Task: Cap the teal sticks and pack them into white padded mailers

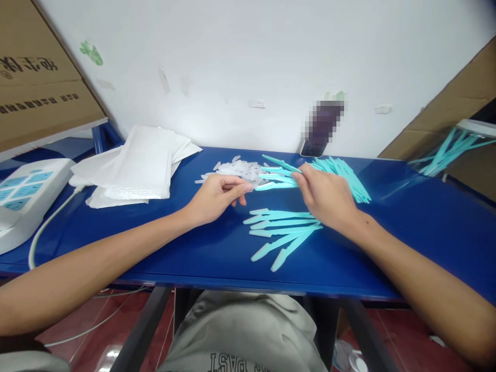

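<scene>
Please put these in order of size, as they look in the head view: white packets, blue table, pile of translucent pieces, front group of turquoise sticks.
1. Blue table
2. White packets
3. Front group of turquoise sticks
4. Pile of translucent pieces, visible part only

Two-handed work position at blue table [201,258], head view.
The right hand [327,196] grips several turquoise tools [282,164] in a fan, working ends directed left. The left hand [220,196] is positioned at those ends, thumb and forefinger brought together; whether a part is pinched between them cannot be determined. Behind the left hand: pile of translucent pieces [238,168]. Nearer the front edge: fanned row of turquoise tools [287,223]. Beyond the right hand: turquoise bundle [343,175]. Far left: white padded envelopes [141,163], beside a white socket unit [36,188].
</scene>
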`<state>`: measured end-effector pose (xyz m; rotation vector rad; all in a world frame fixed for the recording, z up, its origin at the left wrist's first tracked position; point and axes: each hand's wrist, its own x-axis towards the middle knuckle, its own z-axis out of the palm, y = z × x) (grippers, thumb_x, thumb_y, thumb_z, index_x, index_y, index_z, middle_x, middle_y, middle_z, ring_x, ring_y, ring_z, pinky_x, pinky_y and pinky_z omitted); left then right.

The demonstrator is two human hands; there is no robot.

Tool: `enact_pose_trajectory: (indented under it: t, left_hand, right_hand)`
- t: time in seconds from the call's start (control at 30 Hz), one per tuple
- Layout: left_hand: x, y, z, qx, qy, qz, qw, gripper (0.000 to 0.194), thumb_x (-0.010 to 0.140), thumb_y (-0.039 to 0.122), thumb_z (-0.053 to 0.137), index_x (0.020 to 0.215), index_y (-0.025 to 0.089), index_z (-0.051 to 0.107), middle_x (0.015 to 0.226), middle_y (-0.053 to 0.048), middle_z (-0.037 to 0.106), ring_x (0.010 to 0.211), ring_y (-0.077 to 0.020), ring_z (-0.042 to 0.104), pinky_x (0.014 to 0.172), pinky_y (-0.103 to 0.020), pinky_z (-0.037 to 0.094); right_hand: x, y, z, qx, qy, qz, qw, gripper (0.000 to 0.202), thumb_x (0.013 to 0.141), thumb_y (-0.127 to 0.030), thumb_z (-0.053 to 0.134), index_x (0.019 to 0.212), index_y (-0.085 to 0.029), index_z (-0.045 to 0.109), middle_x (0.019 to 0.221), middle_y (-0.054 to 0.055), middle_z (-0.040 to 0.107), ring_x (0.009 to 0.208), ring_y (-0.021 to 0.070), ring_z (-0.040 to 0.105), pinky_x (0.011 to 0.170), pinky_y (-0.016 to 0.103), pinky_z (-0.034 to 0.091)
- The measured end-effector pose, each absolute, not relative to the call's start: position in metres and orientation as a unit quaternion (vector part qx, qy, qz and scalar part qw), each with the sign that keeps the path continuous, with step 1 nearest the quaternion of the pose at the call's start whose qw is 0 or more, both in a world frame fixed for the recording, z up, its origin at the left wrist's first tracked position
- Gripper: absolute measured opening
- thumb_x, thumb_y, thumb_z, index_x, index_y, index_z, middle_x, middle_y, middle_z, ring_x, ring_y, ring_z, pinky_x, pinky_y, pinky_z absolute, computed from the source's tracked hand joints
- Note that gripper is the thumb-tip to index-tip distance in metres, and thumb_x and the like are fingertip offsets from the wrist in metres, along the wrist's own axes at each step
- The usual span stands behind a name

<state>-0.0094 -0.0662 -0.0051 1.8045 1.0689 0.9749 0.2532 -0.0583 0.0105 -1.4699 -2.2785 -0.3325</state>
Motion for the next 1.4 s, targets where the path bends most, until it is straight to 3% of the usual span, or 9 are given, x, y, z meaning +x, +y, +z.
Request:
enact_pose_trajectory:
  t: [0.67, 0.87, 1.27, 1.4]
  left_hand:
    - [-0.0089, -0.0666, -0.0081, 0.693, 0.414, 0.388, 0.445, 0.031, 0.093, 0.044, 0.068, 0.098, 0.014, 0.076, 0.062, 0.0, 0.066, 0.05, -0.0075, 0.054, 0.05, -0.019, 0.043]
    - [-0.0098, -0.0653, -0.0071, 0.688, 0.412, 0.375, 0.465, 0.03, 0.092, 0.043, 0.067, 0.095, 0.014, 0.076, 0.056, 0.003, 0.061, 0.046, -0.0058, 0.046, 0.047, -0.018, 0.037]
    - [-0.0097, -0.0654, -0.008, 0.705, 0.396, 0.376, 0.453, 0.033, 0.092, 0.047, 0.065, 0.086, 0.015, 0.074, 0.054, 0.003, 0.055, 0.049, -0.0069, 0.045, 0.049, -0.019, 0.036]
    - [-0.0068, -0.0677, -0.0093, 0.706, 0.394, 0.374, 0.454, 0.033, 0.092, 0.047, 0.066, 0.091, 0.015, 0.073, 0.056, 0.003, 0.057, 0.051, -0.0081, 0.048, 0.048, -0.019, 0.037]
  right_hand:
    - [0.253, -0.0584, 0.0106, -0.533, -0.816, -0.112, 0.192, 0.038, 0.105, -0.043, 0.027, 0.087, -0.021, 0.052, 0.071, 0.006, 0.063, 0.057, 0.0196, 0.051, 0.055, 0.031, 0.022]
    - [0.2536, -0.0568, 0.0098, -0.531, -0.818, -0.112, 0.191, 0.038, 0.106, -0.043, 0.026, 0.087, -0.022, 0.051, 0.068, 0.004, 0.06, 0.056, 0.0192, 0.048, 0.055, 0.03, 0.022]
    - [0.2552, -0.0557, 0.0084, -0.52, -0.823, -0.106, 0.203, 0.038, 0.106, -0.045, 0.026, 0.087, -0.022, 0.051, 0.067, 0.003, 0.059, 0.055, 0.019, 0.046, 0.055, 0.03, 0.022]
    - [0.2522, -0.0586, 0.0067, -0.519, -0.82, -0.106, 0.218, 0.037, 0.105, -0.043, 0.027, 0.086, -0.022, 0.05, 0.066, 0.003, 0.058, 0.054, 0.0192, 0.047, 0.055, 0.031, 0.022]
